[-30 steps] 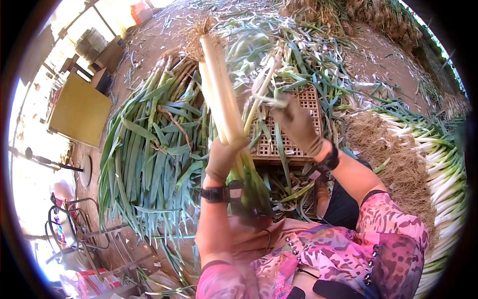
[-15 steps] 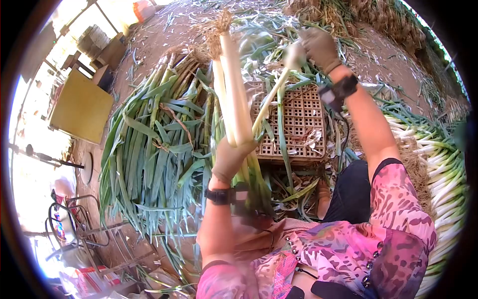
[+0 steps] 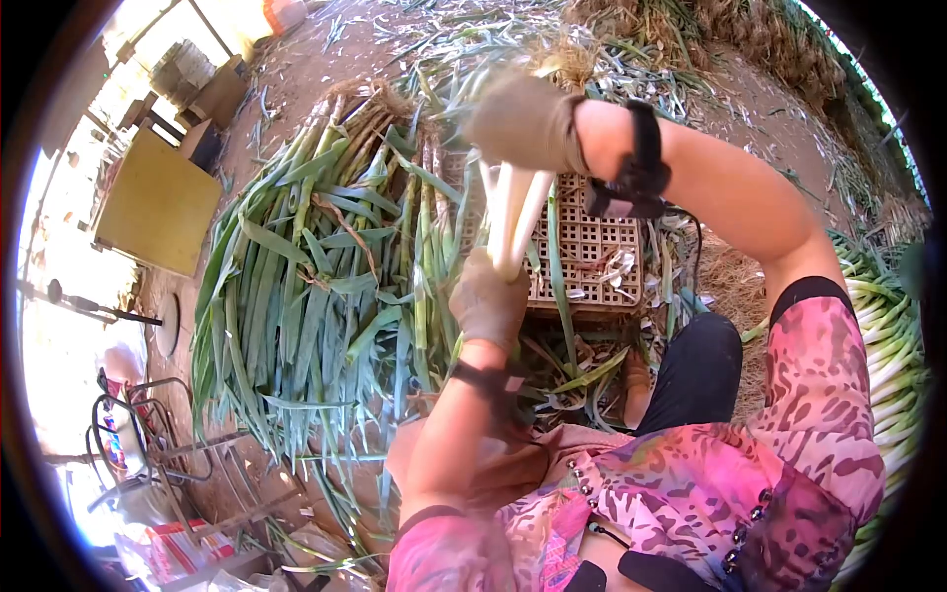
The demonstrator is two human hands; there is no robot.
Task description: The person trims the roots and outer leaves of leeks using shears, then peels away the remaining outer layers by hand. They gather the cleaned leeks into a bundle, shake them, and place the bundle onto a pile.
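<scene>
My left hand [image 3: 490,301], in a tan glove, is closed around the lower part of a few thick white green-onion stalks [image 3: 515,222]. Their shaggy roots [image 3: 567,64] point away from me. My right hand [image 3: 528,123], gloved as well, lies across the upper stalks and covers part of them. Motion smears its fingers, so its grip on them cannot be made out. Underneath stands an upturned tan plastic crate [image 3: 602,237] with a square grid, with peeled scraps and a green leaf on it.
A big heap of untrimmed green onions [image 3: 296,266] lies left of the crate. Cleaned white-and-green ones [image 3: 888,345] are stacked along the right. Leaf litter [image 3: 444,49] covers the ground beyond. A yellow board [image 3: 158,202] and a metal-framed chair [image 3: 138,424] stand at left.
My right hand has swung left from beyond the crate onto the stalks, and the peeled strip it pulled is no longer visible. My left hand and the stalks shifted slightly right, with the roots tilting rightward.
</scene>
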